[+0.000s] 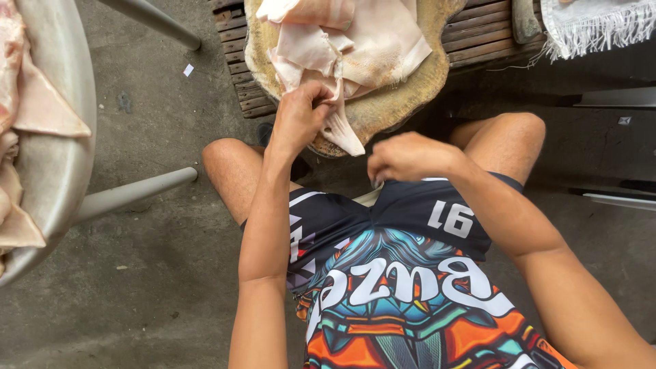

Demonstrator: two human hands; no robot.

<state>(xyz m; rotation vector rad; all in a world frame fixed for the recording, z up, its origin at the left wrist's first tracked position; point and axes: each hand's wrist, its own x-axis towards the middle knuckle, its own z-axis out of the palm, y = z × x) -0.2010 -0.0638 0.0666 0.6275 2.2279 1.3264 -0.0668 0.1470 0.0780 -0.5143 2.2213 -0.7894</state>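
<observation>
Several pale pink slabs of raw pork skin lie piled on a round wooden chopping block in front of my knees. My left hand pinches the lower edge of one slab, where a pointed flap hangs over the block's near rim. My right hand hovers as a closed fist just below the block, above my lap; whether it holds anything is hidden by the fingers.
A large metal basin on tubular legs stands at the left with more pork skin in it. The block rests on a slatted wooden pallet. A fringed white cloth lies at the top right. Concrete floor all around.
</observation>
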